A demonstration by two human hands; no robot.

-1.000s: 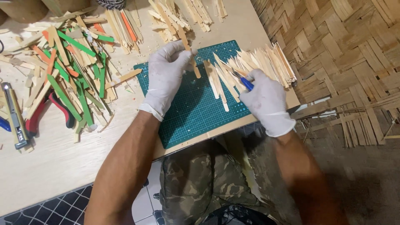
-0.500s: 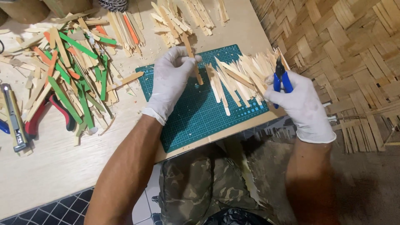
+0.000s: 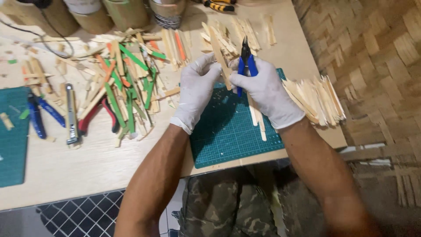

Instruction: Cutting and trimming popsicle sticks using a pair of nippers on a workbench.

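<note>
We see a pale wooden tabletop (image 3: 87, 171) filling most of the view, its near edge running across the lower left; below it lies a dark floor (image 3: 83, 217) tiled in a diamond grid with light joints; to the right we find a woven bamboo mat (image 3: 377, 57) in a basket-weave pattern; the light is even and soft.

Pale wooden stick (image 3: 219, 55) upright-tilted above green mat; blue-handled cutters (image 3: 245, 61) beside it (tips up).
</note>
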